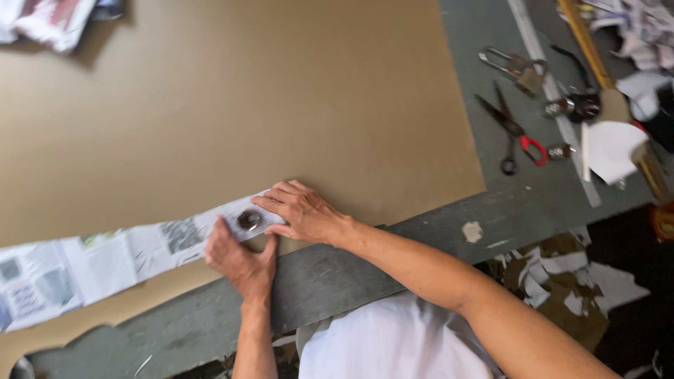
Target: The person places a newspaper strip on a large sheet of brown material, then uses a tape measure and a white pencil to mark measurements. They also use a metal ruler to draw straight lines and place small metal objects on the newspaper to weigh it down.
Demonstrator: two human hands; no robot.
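My left hand (239, 261) and right hand (303, 210) press flat, fingers open, gripping nothing, on a newspaper strip (105, 263) lying on brown card (246, 105); its long axis runs leftward from my hands, a small round weight (249, 220) between them

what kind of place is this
Probably a craft or packaging workshop: a big brown cardboard sheet on a worn workbench, scissors close by, and paper scraps littering the floor.
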